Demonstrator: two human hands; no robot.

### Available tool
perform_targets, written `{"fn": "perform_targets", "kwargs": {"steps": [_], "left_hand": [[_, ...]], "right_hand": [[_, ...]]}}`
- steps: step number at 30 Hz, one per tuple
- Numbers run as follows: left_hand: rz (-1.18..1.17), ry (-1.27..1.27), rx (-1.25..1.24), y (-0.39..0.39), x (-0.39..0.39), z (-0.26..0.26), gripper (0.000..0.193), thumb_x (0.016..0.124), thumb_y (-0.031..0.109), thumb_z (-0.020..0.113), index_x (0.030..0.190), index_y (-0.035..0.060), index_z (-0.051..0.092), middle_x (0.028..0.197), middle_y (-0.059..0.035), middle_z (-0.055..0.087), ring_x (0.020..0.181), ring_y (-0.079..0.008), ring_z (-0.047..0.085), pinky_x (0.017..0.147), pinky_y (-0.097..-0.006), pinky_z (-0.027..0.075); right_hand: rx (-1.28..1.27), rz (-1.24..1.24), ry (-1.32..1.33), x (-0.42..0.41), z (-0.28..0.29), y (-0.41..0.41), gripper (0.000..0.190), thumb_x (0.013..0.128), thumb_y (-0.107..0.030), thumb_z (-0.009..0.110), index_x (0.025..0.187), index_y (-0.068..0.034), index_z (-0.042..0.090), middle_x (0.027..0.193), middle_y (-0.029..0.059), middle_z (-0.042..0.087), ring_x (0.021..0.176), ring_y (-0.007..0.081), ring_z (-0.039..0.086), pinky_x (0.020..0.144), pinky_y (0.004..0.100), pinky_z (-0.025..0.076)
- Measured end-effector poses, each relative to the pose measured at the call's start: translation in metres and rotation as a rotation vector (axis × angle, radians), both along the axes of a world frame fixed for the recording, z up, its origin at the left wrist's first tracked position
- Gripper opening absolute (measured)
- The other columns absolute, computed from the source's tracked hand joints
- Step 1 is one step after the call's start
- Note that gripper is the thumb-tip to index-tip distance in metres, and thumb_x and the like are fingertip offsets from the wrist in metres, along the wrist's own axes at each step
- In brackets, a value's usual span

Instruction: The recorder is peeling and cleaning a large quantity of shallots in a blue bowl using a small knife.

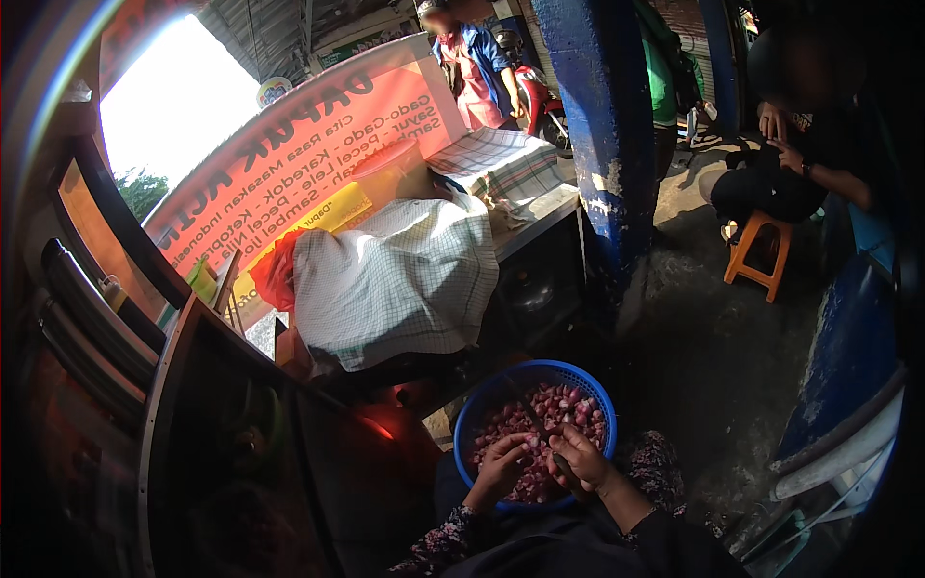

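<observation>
A blue plastic basket (608,404) with perforated sides rests at my lap, holding many small red shallots (571,404). Over it, my left hand (504,462) pinches one shallot (533,440) between thumb and fingertips. My right hand (582,456) grips the handle of a knife (533,413), whose dark, narrow blade points up and away across the basket. The thumb of that hand lies close to the blade, near the pinched shallot. Part of the handle is hidden by my fingers.
Ahead stands a counter with a checked cloth (397,274) draped over it, beside a printed banner (318,144). A blue pillar (596,144) rises beyond. One person sits on an orange plastic stool (760,253) at right; others stand farther back. A dark cabinet (217,433) is at left.
</observation>
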State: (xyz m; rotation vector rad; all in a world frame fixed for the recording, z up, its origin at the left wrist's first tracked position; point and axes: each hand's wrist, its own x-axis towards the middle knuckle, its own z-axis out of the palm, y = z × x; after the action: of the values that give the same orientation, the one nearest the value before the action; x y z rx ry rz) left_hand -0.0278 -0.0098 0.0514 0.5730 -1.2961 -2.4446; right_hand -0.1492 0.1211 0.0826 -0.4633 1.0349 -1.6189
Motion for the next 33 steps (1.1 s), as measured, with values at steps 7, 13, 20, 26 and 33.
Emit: {"fn": "perform_targets", "kwargs": {"steps": [7, 13, 20, 26, 33], "left_hand": [[0.111, 0.04, 0.06, -0.001, -0.012, -0.001, 0.02, 0.084, 0.004, 0.054, 0.104, 0.0007, 0.053, 0.1, -0.0042, 0.056, 0.077, -0.0079, 0.054, 0.064, -0.0209, 0.043], [0.063, -0.021, -0.197, 0.002, -0.001, -0.011, 0.013, 0.083, 0.006, 0.058, 0.095, 0.0029, 0.057, 0.082, 0.0023, 0.057, 0.069, -0.0029, 0.049, 0.06, -0.0164, 0.039], [0.032, -0.013, 0.101, 0.016, 0.018, -0.018, 0.017, 0.085, 0.009, 0.055, 0.102, 0.0034, 0.055, 0.079, -0.0001, 0.056, 0.069, -0.0073, 0.052, 0.058, -0.0201, 0.042], [-0.041, 0.132, 0.217, 0.008, 0.018, -0.018, 0.035, 0.083, 0.003, 0.054, 0.117, 0.0037, 0.048, 0.091, 0.0022, 0.052, 0.078, -0.0058, 0.05, 0.068, -0.0184, 0.041], [0.009, 0.184, 0.311, -0.022, 0.017, -0.03, 0.045, 0.084, 0.006, 0.053, 0.126, 0.0055, 0.039, 0.119, -0.0073, 0.048, 0.107, -0.0187, 0.049, 0.084, -0.0315, 0.045]], "right_hand": [[0.002, -0.022, 0.305, -0.001, -0.014, -0.013, 0.02, 0.093, -0.02, 0.04, 0.11, -0.01, 0.043, 0.061, 0.0032, 0.053, 0.044, 0.0066, 0.045, 0.041, 0.0187, 0.039], [0.03, 0.051, 0.11, 0.007, -0.011, -0.006, 0.019, 0.091, -0.022, 0.043, 0.105, -0.01, 0.047, 0.061, 0.0007, 0.053, 0.041, 0.0064, 0.045, 0.037, 0.0183, 0.037], [0.146, -0.036, 0.148, 0.024, -0.015, 0.002, 0.019, 0.091, -0.023, 0.044, 0.104, -0.009, 0.048, 0.062, 0.0031, 0.054, 0.046, 0.0076, 0.048, 0.037, 0.0196, 0.039], [0.24, -0.196, 0.306, 0.008, -0.036, 0.006, 0.032, 0.091, -0.022, 0.044, 0.116, -0.003, 0.045, 0.057, 0.0043, 0.053, 0.04, 0.0088, 0.047, 0.036, 0.0207, 0.038], [0.385, -0.256, 0.654, 0.015, -0.027, -0.006, 0.024, 0.088, -0.024, 0.051, 0.099, -0.004, 0.044, 0.058, 0.0023, 0.053, 0.038, 0.0056, 0.042, 0.034, 0.0191, 0.031]]}}
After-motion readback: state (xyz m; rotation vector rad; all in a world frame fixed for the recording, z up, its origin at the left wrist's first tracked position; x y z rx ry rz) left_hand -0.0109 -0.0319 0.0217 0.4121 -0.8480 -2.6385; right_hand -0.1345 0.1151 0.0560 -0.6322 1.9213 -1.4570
